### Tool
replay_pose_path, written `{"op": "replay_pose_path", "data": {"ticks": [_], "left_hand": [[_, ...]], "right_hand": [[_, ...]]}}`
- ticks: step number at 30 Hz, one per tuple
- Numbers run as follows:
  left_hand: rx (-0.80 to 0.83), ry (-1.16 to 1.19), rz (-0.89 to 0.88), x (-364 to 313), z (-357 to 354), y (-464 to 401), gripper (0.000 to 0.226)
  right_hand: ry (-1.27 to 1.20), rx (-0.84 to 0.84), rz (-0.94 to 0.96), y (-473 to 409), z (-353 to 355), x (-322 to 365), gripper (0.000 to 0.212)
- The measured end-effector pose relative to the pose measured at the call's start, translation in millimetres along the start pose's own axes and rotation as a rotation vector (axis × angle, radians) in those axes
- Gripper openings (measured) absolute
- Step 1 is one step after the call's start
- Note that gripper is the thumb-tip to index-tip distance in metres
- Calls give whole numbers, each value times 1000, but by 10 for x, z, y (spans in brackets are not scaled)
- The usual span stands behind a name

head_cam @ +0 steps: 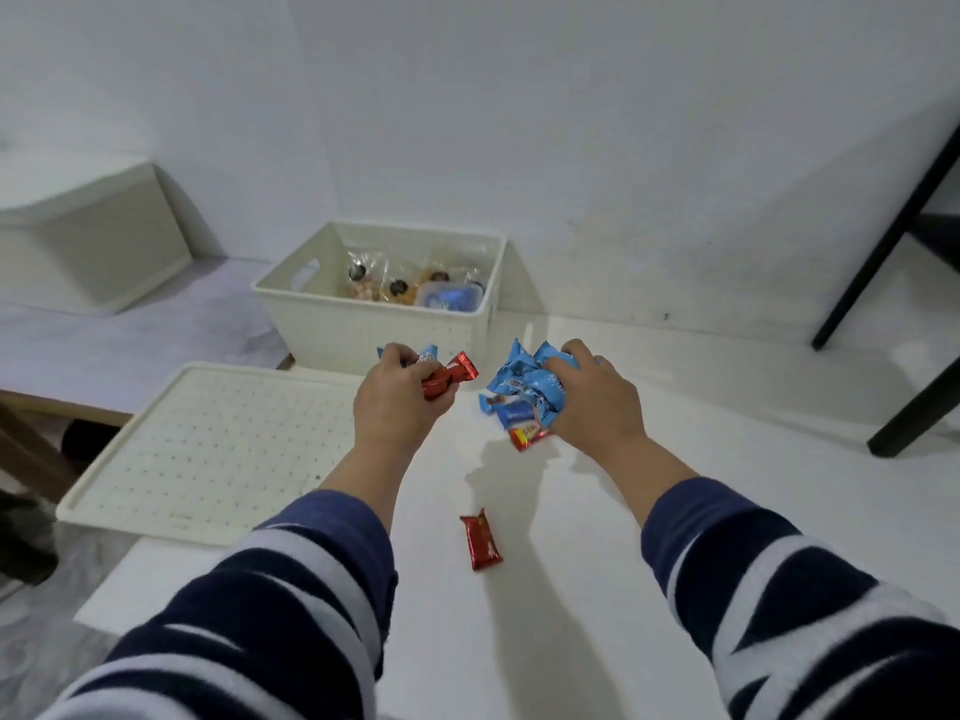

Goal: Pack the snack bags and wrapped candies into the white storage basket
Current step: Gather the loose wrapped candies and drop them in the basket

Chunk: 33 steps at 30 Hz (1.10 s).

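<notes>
Sleeved hands (400, 402) clutch candies (524, 389) near basket (363, 330).

Two arms in view, both in long sleeves. Left sleeve (270, 610): dark navy knit with broad white horizontal stripes, soft fleecy texture; plain navy cuff band at the forearm. Right sleeve (769, 589): same garment, same navy-and-white striping, navy cuff. Left hand (395, 402) and right hand (597, 402) bare, no rings, watch or gloves visible. Wrists uncovered below cuffs.
</notes>
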<state>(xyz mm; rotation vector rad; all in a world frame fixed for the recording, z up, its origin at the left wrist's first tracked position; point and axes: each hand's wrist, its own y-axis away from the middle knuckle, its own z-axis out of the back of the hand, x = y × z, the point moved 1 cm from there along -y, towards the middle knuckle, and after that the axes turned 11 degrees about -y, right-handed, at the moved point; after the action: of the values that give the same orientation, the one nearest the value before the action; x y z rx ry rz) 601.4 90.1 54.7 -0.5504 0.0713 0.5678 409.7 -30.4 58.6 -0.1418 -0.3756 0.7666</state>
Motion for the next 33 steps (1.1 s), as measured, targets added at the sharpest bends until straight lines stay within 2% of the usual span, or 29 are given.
{"op": "replay_pose_path", "data": {"ticks": [4,7,9,12,17,20,27,29,31,33], "left_hand": [[-83,21,-25,261,158,-538,21],[-81,14,-35,527,245,-1052,23],[-14,12,-53,731,282,-1419,27],[169,-54,-90,1070,280,-2005,33],[522,-240,-154,1546,42,-2820,41],[650,-302,-190,1724,-236,-3043,44],[781,-251,-181,2182,-995,-3147,39],[821,-195,-180,2270,-1090,-3148,35],[852,-138,-173,2320,-1143,-3154,39],[856,-116,-167,2329,-1146,-3167,45]], "right_hand": [[29,-35,47,-484,152,250,46],[38,-57,78,-974,193,484,44],[11,-41,76,-1336,184,675,43],[-63,38,47,-1912,124,1017,38],[-1,324,57,-2742,-211,1529,35],[47,437,46,-3065,-525,1728,42],[44,610,-36,-3441,-1284,1906,56],[62,640,-43,-3497,-1403,1942,70],[40,682,-60,-3536,-1454,1996,80],[-72,722,-89,-3557,-1457,2042,76]]}}
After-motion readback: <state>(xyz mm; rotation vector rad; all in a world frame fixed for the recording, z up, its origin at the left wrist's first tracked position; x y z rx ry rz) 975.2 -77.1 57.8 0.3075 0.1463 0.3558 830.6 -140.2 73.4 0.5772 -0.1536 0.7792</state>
